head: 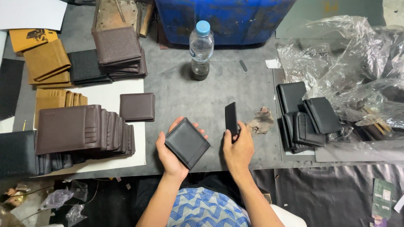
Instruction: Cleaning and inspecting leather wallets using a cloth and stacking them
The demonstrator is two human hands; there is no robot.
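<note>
- far left of the fingers: tan wallets point(45, 63) piled at the table's back left, a black stack point(86, 67) beside them, dark brown closed wallets point(118, 48) heaped on top of that
- fanned row of open brown wallets point(82, 130) on a white sheet point(107, 94), well left of the left fingertips; open black ones point(19, 153) tucked under its left end
- single closed brown wallet point(137, 107) on the same sheet, near the left hand, up and left of its fingers, not touching
- left hand point(170, 153) palm up, fingers wrapped around a closed black wallet point(187, 143); wallet lies tilted like a diamond across the palm, thumb at its left edge, fingertips showing past its upper edge, clamped on it
- water bottle point(200, 50) with blue cap upright, well beyond both hands, roughly between them
- right hand point(238, 149) pinches a thin black leather piece point(231, 118) at its lower end, held upright on edge; thumb and fingers closed on it, piece sticks up above the fingertips
- black wallet and black piece are apart, gap between the two hands, both above the grey table point(202, 101)
- crumpled brown scrap point(260, 121) just right of the right fingers, on the table
- pile of black wallets point(305, 115) further right, well apart from the fingers
- crinkled clear plastic bags point(357, 63) at far right, behind and beside that pile
</note>
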